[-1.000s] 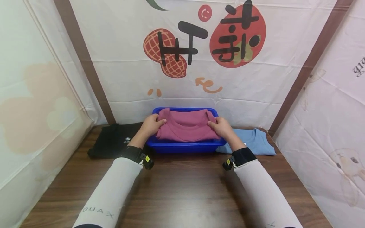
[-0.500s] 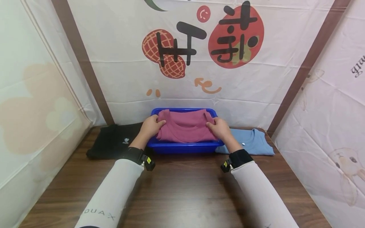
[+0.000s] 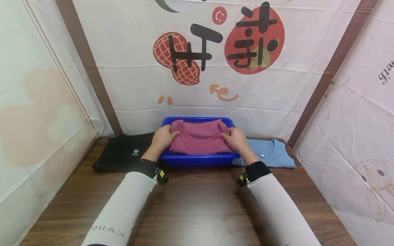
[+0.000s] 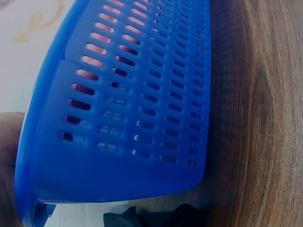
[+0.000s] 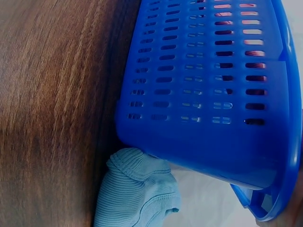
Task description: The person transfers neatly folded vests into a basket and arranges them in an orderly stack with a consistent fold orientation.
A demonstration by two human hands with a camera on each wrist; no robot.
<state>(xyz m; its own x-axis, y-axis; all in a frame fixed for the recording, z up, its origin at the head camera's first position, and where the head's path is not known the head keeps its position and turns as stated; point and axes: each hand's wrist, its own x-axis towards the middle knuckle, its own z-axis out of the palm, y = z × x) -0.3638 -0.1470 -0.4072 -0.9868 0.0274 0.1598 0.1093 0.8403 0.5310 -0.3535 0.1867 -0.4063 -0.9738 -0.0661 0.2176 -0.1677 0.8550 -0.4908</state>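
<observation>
A pink folded shirt (image 3: pixel 200 141) with a round neckline lies within the blue slotted basket (image 3: pixel 198 160) at the back of the table. At its left side my left hand (image 3: pixel 163 138) pinches the fabric, thumb on top. My right hand (image 3: pixel 236 139) pinches the opposite side the same way. Fingers under the cloth are hidden. Both wrist views look at the basket's perforated outer wall, with pink cloth showing through the slots; only a blurred bit of the left hand (image 4: pixel 8 161) and of the right hand (image 5: pixel 289 203) appears at the frame edges.
On the left lies a folded black garment (image 3: pixel 121 153) with a small white print. A folded light blue garment (image 3: pixel 271 153) sits to the right, partly behind the right forearm. Printed cloth walls (image 3: pixel 132 89) enclose the brown wooden table (image 3: pixel 200 205).
The pink shirt has sunk slightly into the basket, and more of the basket's back inner wall shows. My right hand has shifted a little to the left; both hands keep their hold.
</observation>
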